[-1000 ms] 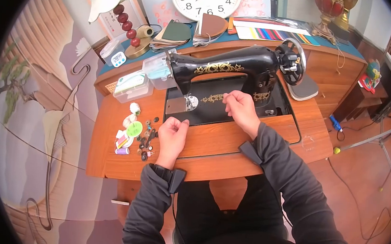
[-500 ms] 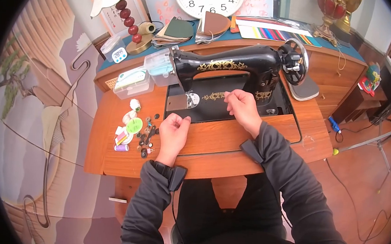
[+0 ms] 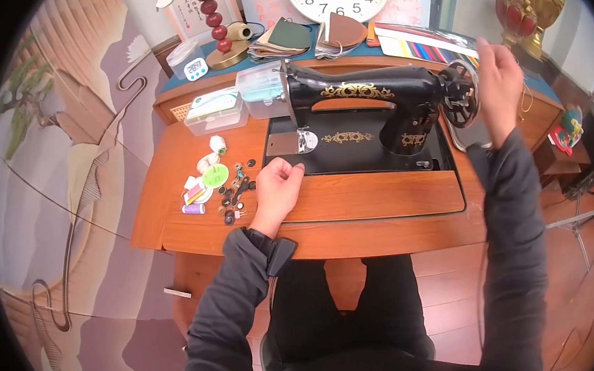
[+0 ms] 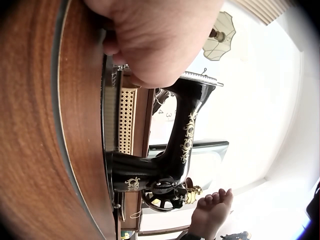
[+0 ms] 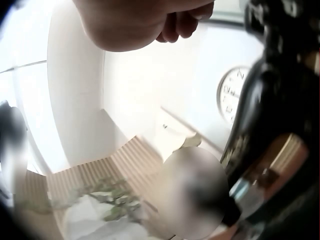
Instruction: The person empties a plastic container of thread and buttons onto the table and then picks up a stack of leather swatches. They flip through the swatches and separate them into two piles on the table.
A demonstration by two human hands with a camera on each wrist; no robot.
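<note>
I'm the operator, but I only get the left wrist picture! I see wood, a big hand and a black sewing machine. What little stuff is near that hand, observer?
Observer: Lots of small dark button-like pieces lie on the table, left of the left hand.

Operator: Ooh! Any bright colours over there?

Observer: Yes, a purple spool lies on its side, on the far left of those pieces.

Operator: And what's by the end of the sewing machine, away from the wheel?

Observer: Two clear plastic boxes sit next to each other there.
</note>
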